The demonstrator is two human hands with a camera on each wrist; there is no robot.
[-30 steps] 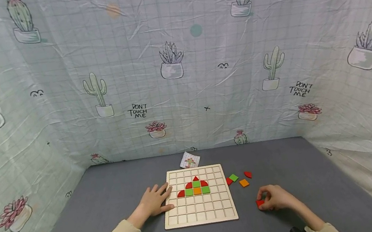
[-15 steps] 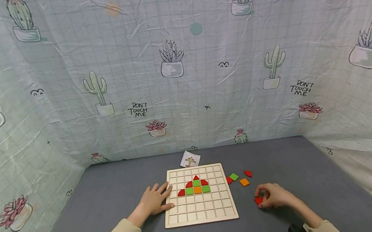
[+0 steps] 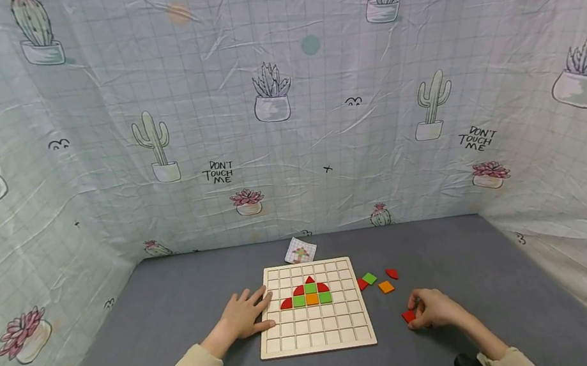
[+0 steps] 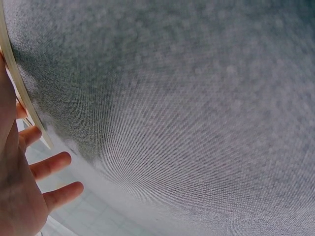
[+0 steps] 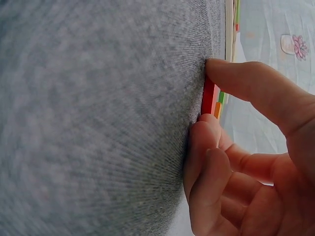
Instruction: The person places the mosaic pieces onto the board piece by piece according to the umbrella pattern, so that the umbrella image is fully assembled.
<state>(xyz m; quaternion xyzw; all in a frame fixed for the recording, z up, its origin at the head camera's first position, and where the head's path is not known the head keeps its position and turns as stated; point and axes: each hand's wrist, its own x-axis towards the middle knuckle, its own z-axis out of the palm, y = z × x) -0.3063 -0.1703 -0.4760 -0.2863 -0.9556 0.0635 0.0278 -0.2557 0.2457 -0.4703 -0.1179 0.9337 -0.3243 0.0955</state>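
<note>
My right hand (image 3: pixel 434 308) pinches a red tile (image 3: pixel 408 316) beside the near right corner of the board (image 3: pixel 319 337); my spread left hand (image 3: pixel 241 316) touches its left edge. Loose tiles (image 3: pixel 386 287) lie by its right edge, a card (image 3: pixel 299 250) beyond.

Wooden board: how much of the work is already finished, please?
Done: eight coloured tiles sit together on the board. In hand: the right hand holds a red tile, while the left hand rests on the board's edge. Probably remaining: four loose tiles beside the board.
</note>
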